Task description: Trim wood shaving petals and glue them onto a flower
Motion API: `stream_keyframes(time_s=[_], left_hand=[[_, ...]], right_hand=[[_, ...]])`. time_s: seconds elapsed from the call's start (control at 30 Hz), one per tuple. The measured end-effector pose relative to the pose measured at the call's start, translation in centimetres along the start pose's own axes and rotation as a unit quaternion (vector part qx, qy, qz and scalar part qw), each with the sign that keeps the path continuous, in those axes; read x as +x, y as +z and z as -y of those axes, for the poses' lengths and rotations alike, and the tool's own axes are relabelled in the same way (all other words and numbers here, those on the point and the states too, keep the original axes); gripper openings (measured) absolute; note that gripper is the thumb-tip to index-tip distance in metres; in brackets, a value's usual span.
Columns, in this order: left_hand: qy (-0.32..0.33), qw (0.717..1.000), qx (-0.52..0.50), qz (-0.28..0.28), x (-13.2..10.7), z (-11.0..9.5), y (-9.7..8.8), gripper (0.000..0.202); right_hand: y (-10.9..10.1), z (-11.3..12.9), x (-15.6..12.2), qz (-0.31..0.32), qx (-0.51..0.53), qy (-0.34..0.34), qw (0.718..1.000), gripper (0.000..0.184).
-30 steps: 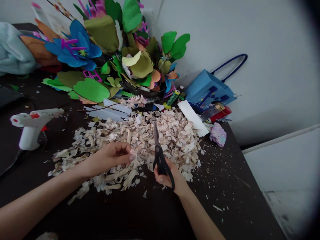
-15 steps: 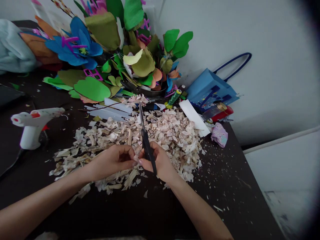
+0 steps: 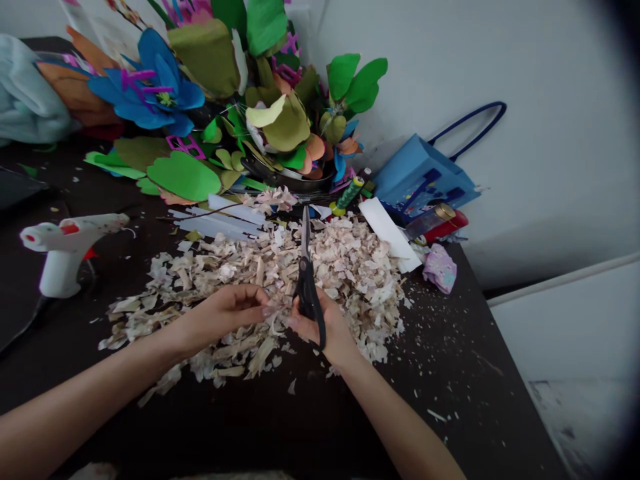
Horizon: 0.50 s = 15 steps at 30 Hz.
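Note:
My right hand (image 3: 327, 328) grips the black handles of a pair of scissors (image 3: 307, 273), whose blades are closed and point away from me. My left hand (image 3: 225, 315) is curled, its fingertips pinching a small pale scrap right beside the scissor handles. Both hands rest over the near edge of a wide heap of pale paper or husk scraps (image 3: 280, 280) spread on the dark table (image 3: 310, 427). What exactly the left fingers pinch is too small to name.
A white glue gun (image 3: 65, 247) stands at the left. Behind the heap lie coloured paper flowers and leaves (image 3: 210, 107), white strips (image 3: 225, 223), a green thread spool (image 3: 347, 195), a blue bag (image 3: 423, 177) and a lilac wad (image 3: 440, 267). The table's right edge drops off.
My right hand brought the scissors left to meet my left hand; the blades swung left, then back to upright. My left hand stayed in place.

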<state>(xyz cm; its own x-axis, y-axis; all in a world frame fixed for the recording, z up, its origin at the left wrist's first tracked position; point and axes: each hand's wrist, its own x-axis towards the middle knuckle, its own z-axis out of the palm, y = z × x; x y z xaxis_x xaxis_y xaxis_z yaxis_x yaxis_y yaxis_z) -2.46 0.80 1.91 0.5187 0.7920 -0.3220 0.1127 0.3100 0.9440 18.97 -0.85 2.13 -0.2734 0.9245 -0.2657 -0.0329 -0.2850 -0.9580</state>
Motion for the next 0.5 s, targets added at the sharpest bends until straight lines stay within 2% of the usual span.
stream_keyframes(time_s=[0.13, 0.23, 0.33, 0.5], left_hand=[[0.003, 0.999, -0.011, -0.039, 0.1, 0.0, -0.3, 0.038], [0.008, 0.998, -0.015, -0.053, 0.1, 0.0, -0.5, 0.035], [0.020, 0.997, -0.025, -0.070, 0.2, 0.1, -0.5, 0.035], [0.021, 0.992, -0.068, -0.105, 0.3, 0.4, -0.4, 0.033]], right_hand=[[-1.5, 0.0, -2.3, 0.035, -0.040, -0.033, 0.998, 0.063], [-2.4, 0.3, -4.4, 0.084, -0.107, -0.022, 0.990, 0.075], [-2.7, 0.1, -6.1, 0.130, -0.133, 0.028, 0.982, 0.068], [-2.6, -1.2, -6.9, 0.089, -0.179, 0.051, 0.978, 0.053]])
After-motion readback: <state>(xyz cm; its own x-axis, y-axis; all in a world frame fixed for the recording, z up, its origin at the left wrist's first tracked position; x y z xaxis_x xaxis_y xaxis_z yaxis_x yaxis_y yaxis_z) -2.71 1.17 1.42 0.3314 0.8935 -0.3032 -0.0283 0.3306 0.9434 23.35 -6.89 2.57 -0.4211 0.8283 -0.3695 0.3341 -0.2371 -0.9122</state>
